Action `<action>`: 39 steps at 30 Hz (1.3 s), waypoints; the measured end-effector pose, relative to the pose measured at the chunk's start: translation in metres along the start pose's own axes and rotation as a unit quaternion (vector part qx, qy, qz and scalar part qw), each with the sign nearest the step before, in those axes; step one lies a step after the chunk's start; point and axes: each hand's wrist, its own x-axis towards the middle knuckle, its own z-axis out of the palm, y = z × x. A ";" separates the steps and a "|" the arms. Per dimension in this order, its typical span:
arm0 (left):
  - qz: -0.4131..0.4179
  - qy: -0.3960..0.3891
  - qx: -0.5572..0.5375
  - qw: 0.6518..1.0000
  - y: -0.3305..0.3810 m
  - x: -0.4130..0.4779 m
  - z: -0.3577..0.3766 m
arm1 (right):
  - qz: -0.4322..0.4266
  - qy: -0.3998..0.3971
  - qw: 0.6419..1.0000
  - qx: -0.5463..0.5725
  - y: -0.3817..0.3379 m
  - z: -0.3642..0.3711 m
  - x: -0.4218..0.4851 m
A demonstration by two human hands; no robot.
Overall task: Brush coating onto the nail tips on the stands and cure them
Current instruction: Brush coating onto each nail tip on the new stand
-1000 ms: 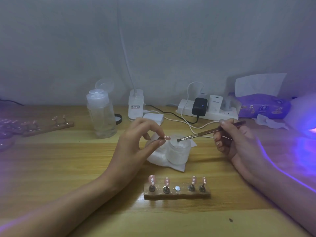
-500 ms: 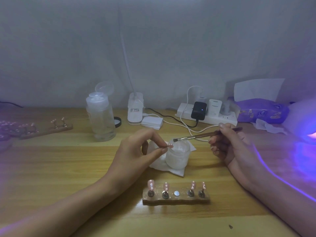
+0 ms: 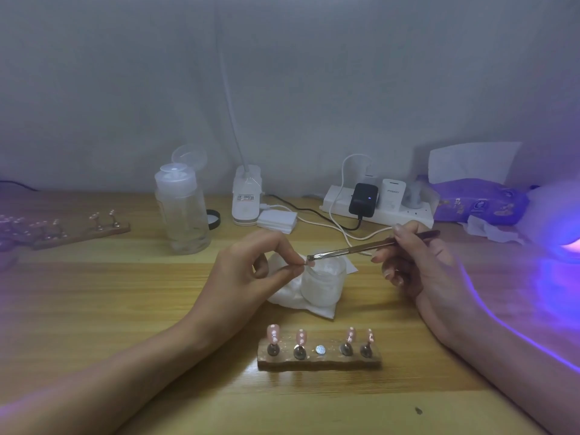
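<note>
My left hand pinches a small pink nail tip on its stand between thumb and forefinger, just over the rim of a frosted white jar. My right hand grips a thin brush, whose bristle end touches or nearly touches that nail tip. In front, a wooden holder block carries several pink nail tips on metal stands, with one bare magnet spot in its middle. A UV lamp glows violet at the right edge.
The jar sits on a white tissue. Behind are a clear pump bottle, a white lamp base, a power strip with chargers and a purple tissue pack. Another holder with nail tips lies far left.
The brush tip has come left, from a short gap to the nail tip held in my left hand. The view has shifted slightly; the block sits lower in frame.
</note>
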 end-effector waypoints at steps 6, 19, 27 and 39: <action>0.002 0.002 0.001 1.000 0.000 0.000 0.000 | 0.001 0.029 1.000 0.010 0.001 -0.003 0.001; 0.008 0.009 0.010 1.000 0.001 -0.001 0.001 | -0.007 0.009 1.000 -0.021 0.000 0.002 -0.001; 0.008 0.009 0.014 1.000 0.001 -0.001 0.001 | -0.011 -0.002 1.000 -0.024 0.000 0.001 -0.002; -0.009 -0.002 0.008 1.000 0.003 -0.001 0.001 | -0.012 0.018 1.000 -0.003 -0.001 -0.001 -0.001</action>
